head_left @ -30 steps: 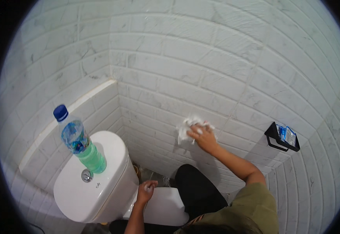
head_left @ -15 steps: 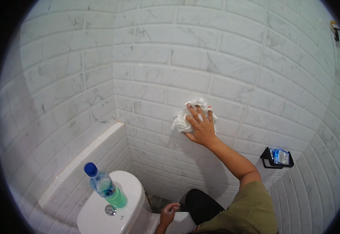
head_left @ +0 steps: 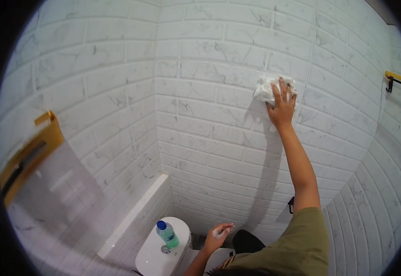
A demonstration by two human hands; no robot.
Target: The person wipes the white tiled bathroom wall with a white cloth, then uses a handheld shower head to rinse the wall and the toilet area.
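My right hand (head_left: 282, 108) presses a crumpled white cloth (head_left: 265, 89) against the white tiled wall (head_left: 200, 110), its fingers spread over the bunched fabric. Low in the view, above the toilet, my left hand (head_left: 219, 232) is held with its fingers loosely bent and nothing plainly held. A whitish, foam-like smear shows on it. Near this hand, a clear plastic bottle (head_left: 168, 234) with a blue cap and green liquid stands upright on the white toilet tank (head_left: 152, 257).
A narrow ledge (head_left: 133, 216) runs along the left wall behind the tank. A mirror with a gold-coloured frame (head_left: 32, 154) hangs at left. On the right wall is a yellow and black fitting (head_left: 400, 80). A black holder (head_left: 292, 204) is partly hidden by my right arm.
My right hand has slid the cloth up and to the right along the wall. My view has shifted, bringing in the mirror at left. My left hand has risen slightly.
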